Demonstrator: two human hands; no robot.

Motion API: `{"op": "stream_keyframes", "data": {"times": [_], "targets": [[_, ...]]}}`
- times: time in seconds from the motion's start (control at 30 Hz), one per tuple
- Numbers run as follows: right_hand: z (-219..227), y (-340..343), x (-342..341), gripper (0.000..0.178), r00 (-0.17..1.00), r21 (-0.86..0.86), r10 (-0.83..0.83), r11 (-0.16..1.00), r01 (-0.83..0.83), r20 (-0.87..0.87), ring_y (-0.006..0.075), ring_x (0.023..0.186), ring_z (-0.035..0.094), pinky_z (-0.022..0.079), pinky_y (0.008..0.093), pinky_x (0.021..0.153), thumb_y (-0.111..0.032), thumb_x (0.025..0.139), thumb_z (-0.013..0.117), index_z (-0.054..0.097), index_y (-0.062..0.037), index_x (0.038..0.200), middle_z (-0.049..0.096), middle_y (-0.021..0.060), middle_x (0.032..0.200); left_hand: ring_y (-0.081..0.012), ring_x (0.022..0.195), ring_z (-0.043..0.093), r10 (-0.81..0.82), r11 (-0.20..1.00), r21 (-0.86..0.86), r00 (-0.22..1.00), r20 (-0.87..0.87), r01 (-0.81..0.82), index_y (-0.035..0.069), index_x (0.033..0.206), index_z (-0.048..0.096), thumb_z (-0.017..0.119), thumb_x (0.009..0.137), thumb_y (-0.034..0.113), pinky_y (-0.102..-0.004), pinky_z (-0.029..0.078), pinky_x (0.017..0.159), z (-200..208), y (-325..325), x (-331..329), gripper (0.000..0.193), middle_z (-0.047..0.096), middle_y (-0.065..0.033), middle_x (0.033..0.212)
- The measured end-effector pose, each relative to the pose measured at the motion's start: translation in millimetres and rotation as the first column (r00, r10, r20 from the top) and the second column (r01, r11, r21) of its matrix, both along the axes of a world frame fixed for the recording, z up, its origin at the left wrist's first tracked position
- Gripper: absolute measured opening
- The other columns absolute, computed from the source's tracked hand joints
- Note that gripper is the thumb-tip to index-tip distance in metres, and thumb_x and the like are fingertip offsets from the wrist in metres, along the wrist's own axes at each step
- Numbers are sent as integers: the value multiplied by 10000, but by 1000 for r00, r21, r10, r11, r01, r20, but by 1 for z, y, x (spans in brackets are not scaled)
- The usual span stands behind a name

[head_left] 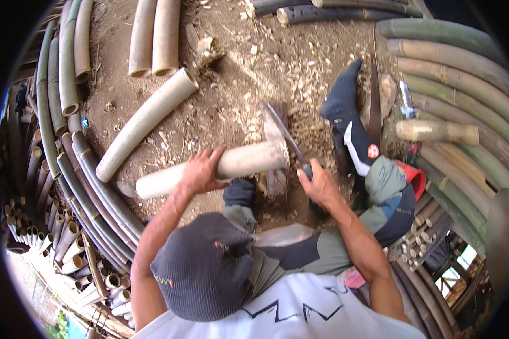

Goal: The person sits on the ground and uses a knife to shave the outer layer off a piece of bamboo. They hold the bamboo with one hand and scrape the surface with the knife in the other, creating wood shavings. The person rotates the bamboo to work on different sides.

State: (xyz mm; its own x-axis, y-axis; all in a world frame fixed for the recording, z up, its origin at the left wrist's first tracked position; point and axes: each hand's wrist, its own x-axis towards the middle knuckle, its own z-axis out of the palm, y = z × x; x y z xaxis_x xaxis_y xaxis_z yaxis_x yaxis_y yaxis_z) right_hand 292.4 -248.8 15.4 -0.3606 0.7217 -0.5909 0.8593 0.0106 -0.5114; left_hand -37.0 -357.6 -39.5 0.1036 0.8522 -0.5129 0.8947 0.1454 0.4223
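Note:
A pale, scraped bamboo tube (247, 160) lies across my lap area, its right end resting on a wooden block (276, 183) on the ground. My left hand (202, 171) is wrapped over the tube's middle, gripping it from above. In my right hand (320, 185) is the dark handle of a long knife (285, 129). The narrow blade points away and to the left, just beyond the tube's right end. Whether the blade touches the tube's rim, I cannot tell.
Another pale bamboo tube (147, 124) lies on the chip-strewn ground, with two more tubes farther off. Bamboo poles (447, 48) line the right, where a wooden mallet-like piece (437, 132) rests. Dark poles (96, 181) curve along the left. My outstretched booted foot (344, 93) is beyond the knife.

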Motion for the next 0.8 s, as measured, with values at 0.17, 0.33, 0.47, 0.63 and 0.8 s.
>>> {"op": "stream_keyframes", "data": {"times": [0.17,0.33,0.47,0.63,0.8], "targets": [[-16,-8,17,362,999,76,-26,997,29,-40,515,842,639,501,568,763,-335,953,612,515,-8,1074,652,299,864,-348,1119,588,-23,986,-165,1000,-17,20,248,1468,456,865,589,397,-505,489,981,16,32,-6,980,581,-169,1206],[46,2,-25,362,954,250,-64,958,141,-292,453,789,669,533,498,701,-269,943,645,535,19,1133,654,266,888,-344,1135,547,62,994,90,995,-78,-55,231,1386,518,868,549,334,-531,464,974,6,18,1,913,539,-143,1155],[37,-9,-28,344,846,496,64,832,247,-529,388,762,691,543,445,637,-202,934,664,550,39,1151,654,255,927,-345,1103,598,74,991,113,995,-65,-67,224,1360,529,858,571,349,-524,463,967,3,17,2,863,597,-125,1129],[-17,-9,9,328,1000,117,-26,993,26,-5,474,709,657,524,487,636,-258,959,622,554,16,1125,661,257,789,-337,1083,627,56,990,130,995,-79,-46,193,1374,537,865,544,350,-507,481,972,1,22,3,906,635,-117,1174],[50,-6,-34,352,883,478,57,856,197,-467,367,707,685,535,413,640,-180,942,657,541,59,1172,659,198,820,-323,1075,623,91,976,210,990,-108,-66,180,1355,545,870,573,328,-497,463,966,5,4,8,860,631,-113,1180]]}}
